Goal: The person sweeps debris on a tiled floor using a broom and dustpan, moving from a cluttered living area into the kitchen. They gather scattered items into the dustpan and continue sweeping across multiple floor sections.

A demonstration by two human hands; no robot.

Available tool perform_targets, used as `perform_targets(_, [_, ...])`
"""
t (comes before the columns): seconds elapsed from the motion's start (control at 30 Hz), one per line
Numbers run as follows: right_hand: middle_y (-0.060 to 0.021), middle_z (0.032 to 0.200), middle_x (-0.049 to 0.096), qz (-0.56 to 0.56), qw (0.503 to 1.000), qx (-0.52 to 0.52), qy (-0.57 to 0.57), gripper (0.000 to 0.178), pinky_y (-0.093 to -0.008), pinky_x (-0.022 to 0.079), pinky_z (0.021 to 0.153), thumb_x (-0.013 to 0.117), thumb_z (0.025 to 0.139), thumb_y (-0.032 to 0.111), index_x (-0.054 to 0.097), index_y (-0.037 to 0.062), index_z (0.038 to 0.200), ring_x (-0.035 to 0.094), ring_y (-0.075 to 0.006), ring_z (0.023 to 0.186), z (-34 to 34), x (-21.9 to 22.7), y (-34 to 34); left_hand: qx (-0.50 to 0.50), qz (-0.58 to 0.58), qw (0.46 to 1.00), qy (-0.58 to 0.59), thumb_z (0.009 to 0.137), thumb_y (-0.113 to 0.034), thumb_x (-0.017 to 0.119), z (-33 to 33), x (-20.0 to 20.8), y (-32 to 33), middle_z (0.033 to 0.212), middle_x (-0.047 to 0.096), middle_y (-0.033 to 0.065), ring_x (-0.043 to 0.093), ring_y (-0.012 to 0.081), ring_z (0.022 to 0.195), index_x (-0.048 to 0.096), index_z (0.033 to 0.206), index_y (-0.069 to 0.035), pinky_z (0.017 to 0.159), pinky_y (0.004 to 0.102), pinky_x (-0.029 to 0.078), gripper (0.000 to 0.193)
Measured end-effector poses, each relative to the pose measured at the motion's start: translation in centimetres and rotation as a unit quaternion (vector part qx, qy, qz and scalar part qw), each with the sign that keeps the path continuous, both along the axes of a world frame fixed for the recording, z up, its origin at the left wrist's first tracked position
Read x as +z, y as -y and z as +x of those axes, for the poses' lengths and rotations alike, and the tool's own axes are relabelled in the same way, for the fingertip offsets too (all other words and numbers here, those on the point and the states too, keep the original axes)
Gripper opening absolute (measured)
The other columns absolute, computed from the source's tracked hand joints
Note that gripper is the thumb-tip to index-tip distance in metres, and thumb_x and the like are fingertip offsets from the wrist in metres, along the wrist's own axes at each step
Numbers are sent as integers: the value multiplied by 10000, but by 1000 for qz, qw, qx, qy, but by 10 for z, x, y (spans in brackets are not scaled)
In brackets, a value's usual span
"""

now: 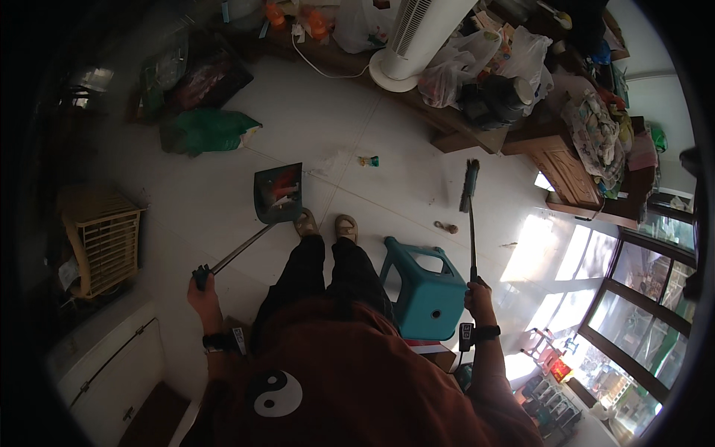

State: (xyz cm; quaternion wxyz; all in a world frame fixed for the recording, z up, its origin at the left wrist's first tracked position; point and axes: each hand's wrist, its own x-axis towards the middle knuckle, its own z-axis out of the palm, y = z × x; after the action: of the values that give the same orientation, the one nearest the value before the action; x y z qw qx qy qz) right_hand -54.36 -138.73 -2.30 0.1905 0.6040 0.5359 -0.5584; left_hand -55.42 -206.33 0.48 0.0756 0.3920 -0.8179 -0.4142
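My left hand [201,292] is closed round the top of the long handle of a dustpan [267,195]. The dark green pan rests on the floor just ahead of my left foot, with red and whitish scraps in it. In my right hand [479,296] is the handle of a broom [472,223], held out to my right. The dark bristle head lies at the far end, away from the dustpan. Between the two tools, a small green and yellow wrapper [368,161] and a small brown object [446,227] lie on the floor.
A teal plastic stool [426,292] stands close by my right leg. A green bag [205,132] lies at the far left, a wooden slatted rack [100,242] nearer. Ahead, a white tower fan [417,41] and plastic bags crowd a low wooden cabinet [562,173]. Sunlight falls on the right-hand floor.
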Motion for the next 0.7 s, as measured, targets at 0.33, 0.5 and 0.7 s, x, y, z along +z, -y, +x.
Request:
perform_targets(0.33, [-61,595,519,-136,982,132,23,84,-289,417,420,522,854,59,537,75,935,555,-216,505,-143,-140,209,61,-55,990,111,867,-214,719,84,-20,68,856,658,53,585,113,721,649,1115,4,628,302,474,337])
perform_targets(0.5, [-162,713,628,-4,947,321,-2,295,-402,515,477,513,830,69,534,1,1116,613,-313,491,-121,-141,352,-23,-98,991,90,864,-235,711,70,-19,95,950,702,146,684,262,861,631,1188,-41,758,358,527,386])
perform_targets(0.7, [-222,779,658,35,897,440,-36,427,-446,550,550,593,798,100,529,-22,1202,679,-343,633,-79,-116,479,-188,-109,965,146,859,-222,693,38,-18,178,985,697,157,677,329,892,624,1235,-120,763,395,533,395])
